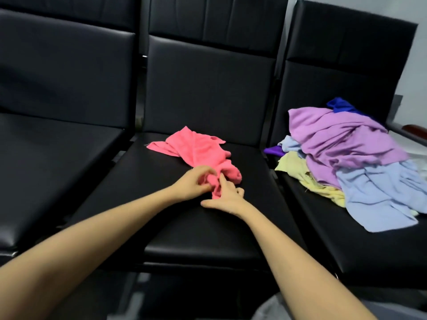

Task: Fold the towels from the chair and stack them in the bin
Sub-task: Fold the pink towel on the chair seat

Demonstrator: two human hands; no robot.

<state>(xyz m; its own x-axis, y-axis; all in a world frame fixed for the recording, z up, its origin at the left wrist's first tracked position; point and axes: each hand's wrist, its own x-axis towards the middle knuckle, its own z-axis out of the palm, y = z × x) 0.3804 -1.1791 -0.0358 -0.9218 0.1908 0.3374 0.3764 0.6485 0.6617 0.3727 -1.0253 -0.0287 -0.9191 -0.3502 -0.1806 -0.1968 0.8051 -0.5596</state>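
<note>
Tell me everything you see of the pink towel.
The pink towel is a soft, terry-looking cloth, crumpled and unfolded, lying on the middle chair's black seat. Its far end spreads fairly flat toward the backrest; its near end is bunched. The left hand and right hand both pinch that bunched end. It touches none of the towels piled on the next chair.

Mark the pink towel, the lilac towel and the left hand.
pink towel (196,148): head view, on its flat middle part.
lilac towel (342,139): head view, on its upper folds.
left hand (194,183): head view, on the back of the hand.
</note>
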